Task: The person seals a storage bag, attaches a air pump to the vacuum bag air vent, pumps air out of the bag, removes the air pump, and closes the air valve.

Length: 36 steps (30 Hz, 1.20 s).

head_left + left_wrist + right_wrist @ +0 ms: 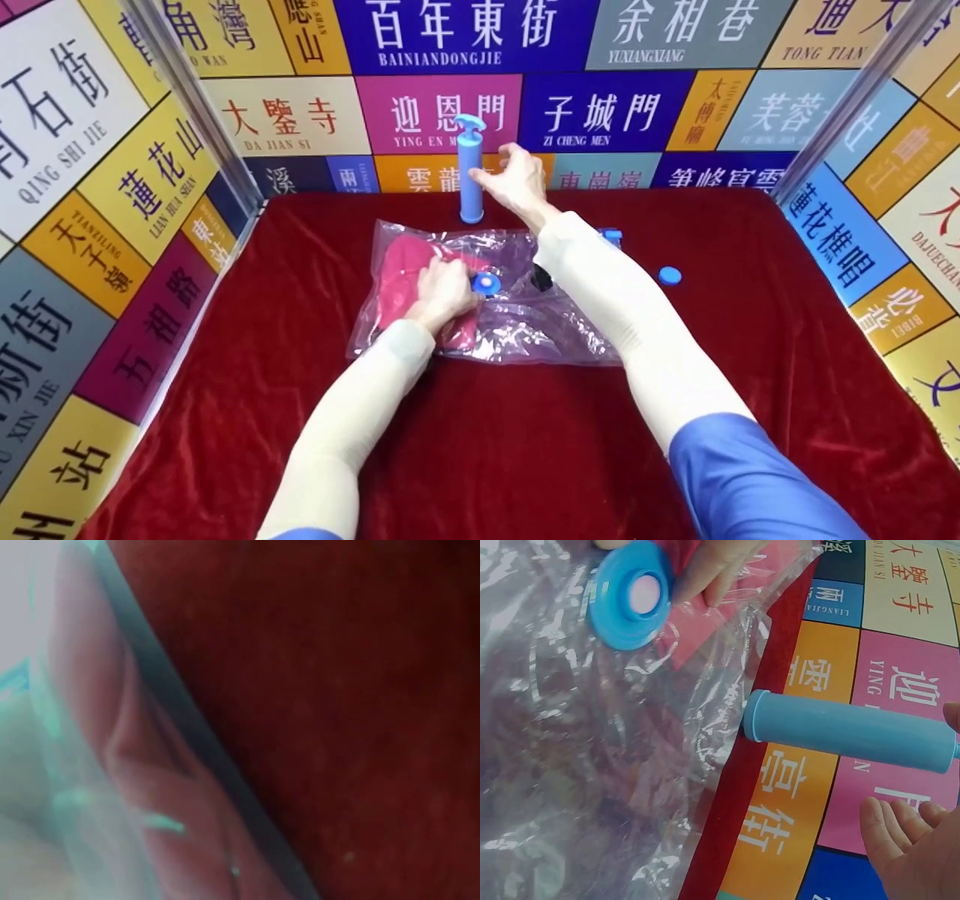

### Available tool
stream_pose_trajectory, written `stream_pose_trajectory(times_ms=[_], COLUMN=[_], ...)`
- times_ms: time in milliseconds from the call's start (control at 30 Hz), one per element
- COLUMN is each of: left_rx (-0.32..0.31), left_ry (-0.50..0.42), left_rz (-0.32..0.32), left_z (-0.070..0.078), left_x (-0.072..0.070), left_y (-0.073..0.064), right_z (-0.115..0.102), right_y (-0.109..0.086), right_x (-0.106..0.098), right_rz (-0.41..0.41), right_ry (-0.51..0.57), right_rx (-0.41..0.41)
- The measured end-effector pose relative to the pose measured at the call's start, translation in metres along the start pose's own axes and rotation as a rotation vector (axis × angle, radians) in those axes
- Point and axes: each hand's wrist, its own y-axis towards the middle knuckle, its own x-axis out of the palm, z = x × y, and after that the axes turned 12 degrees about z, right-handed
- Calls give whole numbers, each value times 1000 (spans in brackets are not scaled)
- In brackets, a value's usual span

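A clear plastic vacuum storage bag [555, 330] lies flat with a folded pink cloth [397, 274] inside its left part. My left hand [444, 289] rests on the bag over the cloth and pinches the rim of its round blue valve [630, 596], which has a pale centre. A blue hand pump [470, 180] stands upright behind the bag, its T-shaped handle at the top. Beside the pump's upper body is my right hand [516, 178], fingers spread and curved, with a gap to the barrel in the right wrist view. The left wrist view shows bag and cloth close up, blurred.
A round blue cap [670, 275] lies on the dark red tablecloth [525, 450] right of the bag. A small blue slider [613, 235] is at the bag's far right corner. Panels with coloured place-name signs [442, 112] enclose the table's back and sides.
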Motion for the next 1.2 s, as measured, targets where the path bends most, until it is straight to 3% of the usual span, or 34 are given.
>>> stream_pose_trajectory(times_ms=[500,867,1200], left_rx=[-1,-21,0], left_ry=[20,21,25], left_rz=[-4,-17,-14], left_z=[2,3,0], left_x=[1,1,0], left_y=[1,-1,0], right_z=[-26,-32,-32], right_y=[23,26,29], right_x=[21,38,38], right_rz=[28,35,38], right_ry=[53,-37,-69], right_rx=[-1,-18,10])
